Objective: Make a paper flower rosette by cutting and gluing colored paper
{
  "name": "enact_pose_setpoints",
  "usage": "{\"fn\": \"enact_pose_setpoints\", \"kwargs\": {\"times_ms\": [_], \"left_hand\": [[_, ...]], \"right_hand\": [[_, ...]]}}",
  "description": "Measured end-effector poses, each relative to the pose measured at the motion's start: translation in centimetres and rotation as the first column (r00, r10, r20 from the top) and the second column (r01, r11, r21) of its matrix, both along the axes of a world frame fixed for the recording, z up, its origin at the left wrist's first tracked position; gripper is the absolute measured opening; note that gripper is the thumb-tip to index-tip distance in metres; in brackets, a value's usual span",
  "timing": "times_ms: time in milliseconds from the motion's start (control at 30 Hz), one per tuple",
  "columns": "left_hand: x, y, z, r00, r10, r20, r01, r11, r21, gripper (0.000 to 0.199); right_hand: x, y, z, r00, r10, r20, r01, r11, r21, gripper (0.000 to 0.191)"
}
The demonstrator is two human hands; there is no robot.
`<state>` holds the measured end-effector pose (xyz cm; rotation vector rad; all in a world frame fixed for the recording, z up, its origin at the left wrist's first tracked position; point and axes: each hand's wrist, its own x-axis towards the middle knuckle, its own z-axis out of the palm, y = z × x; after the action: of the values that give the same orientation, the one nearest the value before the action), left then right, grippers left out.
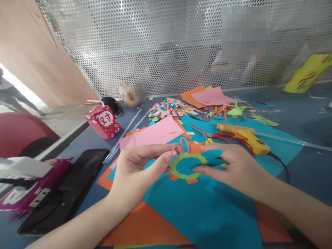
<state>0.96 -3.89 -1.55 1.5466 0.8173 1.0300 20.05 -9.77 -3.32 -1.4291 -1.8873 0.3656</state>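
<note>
My right hand [228, 166] grips a round paper flower [188, 166] by its right edge, thumb in front. The flower has a blue centre, a jagged green ring, and orange and blue strips around its rim, some looped. My left hand [145, 166] is at its upper left, thumb and forefinger pinched on a small pink paper strip [177, 149] that looks curled. Behind the hands lie scissors [204, 133] with red handles and a yellow glue gun [242, 136]. Blue paper [202, 211] is spread underneath, over orange sheets [145, 224].
Finished-looking multicoloured paper flowers [171, 109], pink sheets [153, 133] and paper scraps [238, 109] lie towards a perforated metal screen [166, 45]. On the left are a red drink carton [103, 121], glue sticks [127, 133], a black phone [67, 190] and a purple pack [33, 186].
</note>
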Motion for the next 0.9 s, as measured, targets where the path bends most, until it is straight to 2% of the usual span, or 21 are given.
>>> {"fn": "enact_pose_setpoints", "kwargs": {"times_ms": [133,267,367,700,900], "left_hand": [[0.0,0.2,0.0,0.999,-0.034,0.01,0.034,0.999,0.022,0.008],[0.4,0.0,0.1,0.988,-0.145,0.058,0.145,0.989,-0.007,0.035],[0.7,-0.3,0.1,0.98,-0.191,0.055,0.193,0.981,-0.025,0.035],[1.0,-0.3,0.1,0.994,-0.076,0.08,0.065,0.988,0.139,0.024],[1.1,-0.4,0.1,0.997,-0.026,0.071,0.017,0.993,0.121,0.019]], "right_hand": [[-0.1,0.0,0.0,1.0,0.0,0.0,0.0,1.0,-0.019,0.013],[-0.2,0.0,-0.2,1.0,0.019,-0.025,-0.02,0.998,-0.051,0.009],[-0.3,-0.1,-0.2,0.997,0.067,-0.036,-0.069,0.996,-0.06,0.009],[-0.2,-0.3,-0.7,1.0,0.022,0.019,-0.022,1.0,0.018,0.015],[-0.3,-0.2,-0.6,0.999,0.032,0.013,-0.031,0.999,-0.003,0.011]]}}
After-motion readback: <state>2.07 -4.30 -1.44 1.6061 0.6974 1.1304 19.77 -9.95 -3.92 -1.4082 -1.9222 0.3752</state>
